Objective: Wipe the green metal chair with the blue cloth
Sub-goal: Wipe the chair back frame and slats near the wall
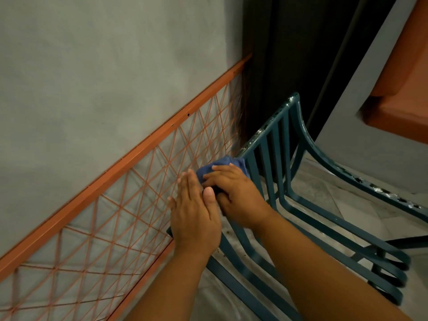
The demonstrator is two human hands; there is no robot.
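The green slatted metal chair stood close beside a grey wall that carried an orange wire-grid panel, its paint chipped along the top rail. The crumpled blue cloth lay on the chair's upper corner, under the right hand, whose fingers curled over it. The left hand rested alongside with its fingers straight and together, touching the right hand's edge.

The chair is dark green slatted metal with chipped, white-flecked paint along its top rail and arm, standing beside the wall. The cloth is blue and bunched, lying against the near end of the top rail.
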